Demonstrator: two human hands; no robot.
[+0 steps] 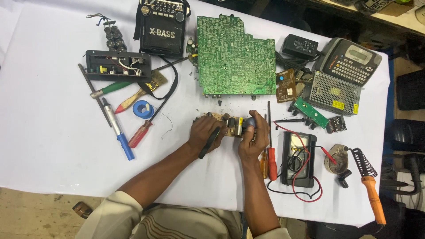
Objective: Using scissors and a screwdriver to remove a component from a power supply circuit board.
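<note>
1. The small board (226,125) lies on the tabletop (53,146), just in front of the large green board (234,55) and between my two hands.
2. Handling, as I judge it: light and stiff, but fragile. The upright parts on its top face would bend or snap under pressure. It is best held by its bare edges and ends, not by the components.
3. Left hand (204,132): fingers curled over the board's left end, pressing it down. A dark, slim tool (209,144) lies under the palm; I cannot tell whether the hand truly grips it.
4. Right hand (254,135): closed around the board's right end, with the fingers wrapped over a bluish part there.
5. Nearby: two screwdrivers (269,157) just beside my right hand, a multimeter (299,159) with red and black leads beyond them, and a soldering iron (369,183) well apart at the right edge.
</note>
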